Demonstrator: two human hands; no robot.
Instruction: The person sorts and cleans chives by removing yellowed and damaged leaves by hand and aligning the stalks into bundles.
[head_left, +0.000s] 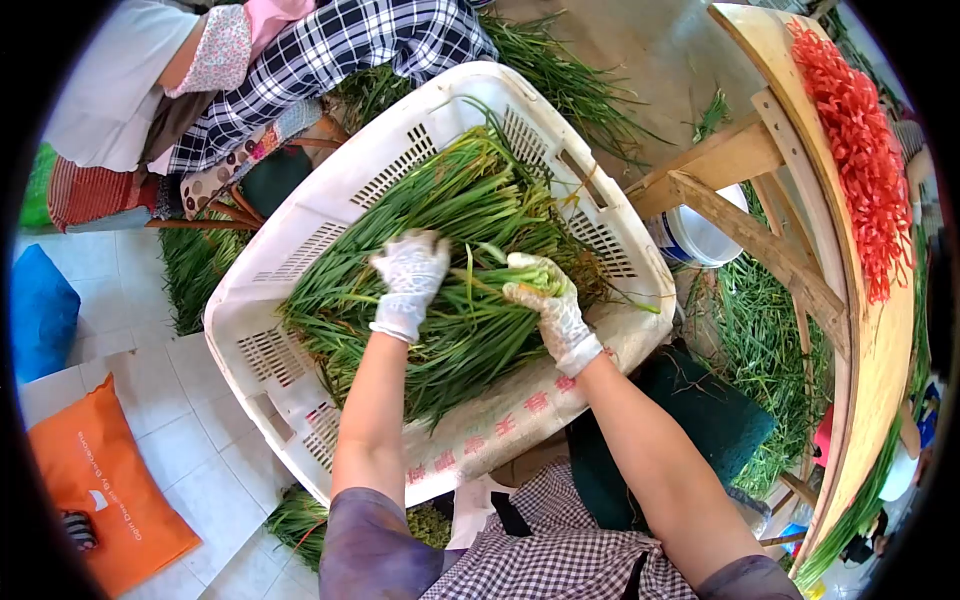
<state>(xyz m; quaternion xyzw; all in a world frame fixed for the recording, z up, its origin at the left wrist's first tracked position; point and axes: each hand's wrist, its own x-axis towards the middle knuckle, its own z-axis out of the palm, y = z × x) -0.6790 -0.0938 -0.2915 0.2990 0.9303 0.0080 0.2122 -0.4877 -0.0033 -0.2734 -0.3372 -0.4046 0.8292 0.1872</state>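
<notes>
A large white slatted plastic basket [290, 255] stands before me, heaped with long green garlic chives [470, 190]. My right hand [552, 308], in a thin whitish glove, is closed around a bunch of chives at its pale cut ends. The leaves of that bunch point left across the heap. My left hand [410, 280], gloved the same way, rests on the leaves to the left with its fingers curled into them; the fingertips are partly hidden and slightly blurred. A whitish woven sack with red print [500, 435] lines the basket's near side.
A wooden table [885, 340] at the right carries red ties [850, 150]. Beneath it are a white bucket [712, 230] and loose greens [755, 350]. Another person's checked-cloth lap [330, 60] is beyond the basket. An orange bag [110, 490] lies on the left floor.
</notes>
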